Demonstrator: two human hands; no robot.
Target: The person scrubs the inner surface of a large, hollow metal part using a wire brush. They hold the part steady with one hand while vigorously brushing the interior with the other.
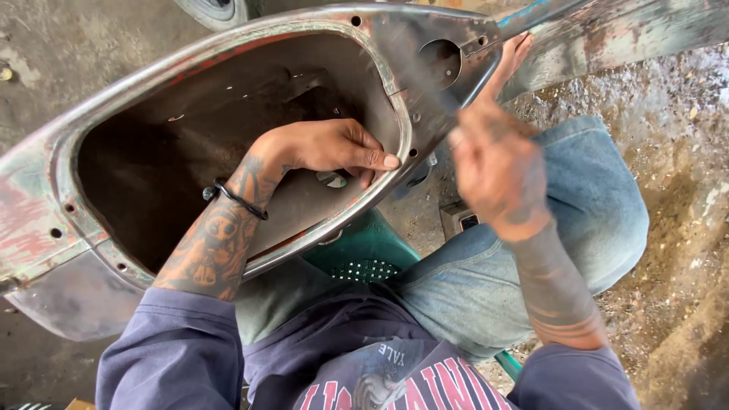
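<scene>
A worn metal scooter body shell (45,205), hollow side up with flaking red and green paint, lies across my lap. My left hand (326,148) reaches inside the opening and grips the rim of the shell near its pointed end, thumb over the edge. My right hand (497,163) is blurred with motion just to the right of the shell. It is closed on a thin flat tool (414,72) whose blade lies against the shell's plate near a round hole (440,61). What kind of tool it is cannot be made out.
I sit on a green perforated plastic stool (364,254), in jeans (577,220), one bare foot (512,57) by the shell's far end. A long painted metal panel (630,34) runs at top right. A tyre (216,9) shows at the top edge. Dirty concrete floor (683,250).
</scene>
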